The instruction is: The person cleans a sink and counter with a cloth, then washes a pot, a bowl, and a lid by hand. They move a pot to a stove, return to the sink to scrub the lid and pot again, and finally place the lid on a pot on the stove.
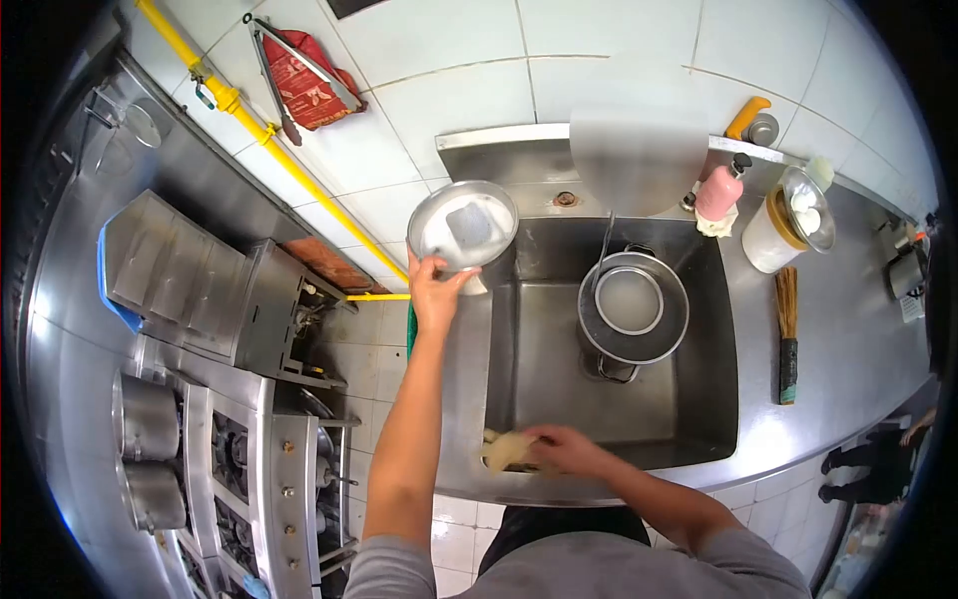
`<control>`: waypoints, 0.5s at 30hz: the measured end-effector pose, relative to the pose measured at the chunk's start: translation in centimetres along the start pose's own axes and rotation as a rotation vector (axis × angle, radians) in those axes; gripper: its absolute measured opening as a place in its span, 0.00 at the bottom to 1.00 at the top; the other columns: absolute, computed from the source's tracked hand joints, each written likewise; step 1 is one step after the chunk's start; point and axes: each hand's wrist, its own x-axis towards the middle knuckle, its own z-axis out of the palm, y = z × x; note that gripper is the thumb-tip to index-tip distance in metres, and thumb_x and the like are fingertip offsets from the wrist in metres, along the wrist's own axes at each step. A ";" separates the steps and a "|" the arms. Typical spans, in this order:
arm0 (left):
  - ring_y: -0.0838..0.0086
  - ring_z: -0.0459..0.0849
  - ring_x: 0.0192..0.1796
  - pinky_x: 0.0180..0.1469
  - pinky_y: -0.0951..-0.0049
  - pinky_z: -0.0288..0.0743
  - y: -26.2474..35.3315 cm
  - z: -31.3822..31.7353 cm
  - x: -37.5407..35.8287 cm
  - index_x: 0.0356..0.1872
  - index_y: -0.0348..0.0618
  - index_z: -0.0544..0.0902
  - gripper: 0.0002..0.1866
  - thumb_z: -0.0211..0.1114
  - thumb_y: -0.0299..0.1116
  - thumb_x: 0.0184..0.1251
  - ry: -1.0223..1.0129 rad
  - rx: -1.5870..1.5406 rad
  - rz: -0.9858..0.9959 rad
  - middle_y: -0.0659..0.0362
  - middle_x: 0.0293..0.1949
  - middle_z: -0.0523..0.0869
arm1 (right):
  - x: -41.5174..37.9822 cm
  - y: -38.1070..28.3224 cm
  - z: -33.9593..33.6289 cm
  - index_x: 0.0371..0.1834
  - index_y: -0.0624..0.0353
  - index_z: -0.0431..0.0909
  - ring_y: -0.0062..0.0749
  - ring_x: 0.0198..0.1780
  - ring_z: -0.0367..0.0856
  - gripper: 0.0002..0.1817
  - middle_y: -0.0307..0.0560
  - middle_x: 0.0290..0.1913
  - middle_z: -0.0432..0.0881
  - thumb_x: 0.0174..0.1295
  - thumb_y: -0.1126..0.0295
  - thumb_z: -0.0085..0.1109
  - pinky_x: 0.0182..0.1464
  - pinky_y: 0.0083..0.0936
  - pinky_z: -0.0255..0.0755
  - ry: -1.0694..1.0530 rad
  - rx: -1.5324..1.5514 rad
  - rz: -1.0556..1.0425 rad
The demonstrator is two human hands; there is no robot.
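Observation:
My left hand (436,292) is at the near rim of a round metal bowl (413,222), its fingers curled at the edge. Inside the bowl are white suds and a greyish sponge (469,226). The bowl stands on the left ledge of the sink, with something cream-coloured just below its rim. My right hand (574,451), smeared by motion, grips a pale yellow cloth (507,451) at the sink's front left corner. In the sink (544,349) sits a large metal pot (639,347) with a smaller round vessel (630,299) of cloudy water in it.
Right of the sink are a pink soap pump bottle (718,192), a white container (766,245) beneath a metal strainer (808,185), and a whisk brush (787,339). A stove (289,489) with pots stands at left. Another person (878,464) is at far right.

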 end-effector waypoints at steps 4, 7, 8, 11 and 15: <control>0.54 0.78 0.52 0.51 0.63 0.75 -2.2 3.8 3.0 0.28 0.38 0.71 0.28 0.86 0.35 0.37 0.006 0.014 0.134 0.39 0.69 0.66 | -6.8 4.4 -8.7 0.56 0.59 0.76 0.25 0.45 0.79 0.14 0.40 0.43 0.81 0.69 0.67 0.56 0.47 0.25 0.76 0.318 0.456 0.111; 0.51 0.77 0.54 0.53 0.61 0.74 -2.0 5.2 4.8 0.28 0.38 0.71 0.28 0.86 0.36 0.37 0.004 -0.017 0.172 0.40 0.64 0.71 | -10.3 5.2 -13.1 0.56 0.60 0.75 0.28 0.46 0.81 0.15 0.43 0.45 0.81 0.69 0.69 0.54 0.48 0.27 0.78 0.422 0.651 0.109; 0.51 0.77 0.54 0.53 0.61 0.74 -1.9 5.4 5.1 0.28 0.37 0.71 0.28 0.86 0.37 0.37 -0.008 -0.052 0.173 0.41 0.61 0.73 | -11.2 4.2 -13.7 0.57 0.61 0.75 0.31 0.47 0.82 0.16 0.45 0.46 0.82 0.68 0.70 0.52 0.49 0.28 0.78 0.465 0.760 0.083; 0.58 0.76 0.53 0.55 0.62 0.73 -2.0 5.5 6.0 0.29 0.38 0.73 0.24 0.83 0.38 0.44 -0.028 0.012 0.190 0.49 0.51 0.76 | -11.3 -0.2 -14.1 0.60 0.64 0.72 0.36 0.49 0.83 0.20 0.49 0.51 0.81 0.67 0.69 0.50 0.51 0.33 0.80 0.434 0.785 -0.038; 0.47 0.73 0.68 0.65 0.62 0.70 -1.7 4.0 5.5 0.65 0.42 0.75 0.41 0.79 0.48 0.50 -0.100 0.149 0.063 0.37 0.73 0.62 | -5.7 -5.4 -12.6 0.66 0.66 0.67 0.36 0.52 0.82 0.26 0.51 0.55 0.79 0.66 0.68 0.50 0.54 0.34 0.79 0.293 0.763 -0.089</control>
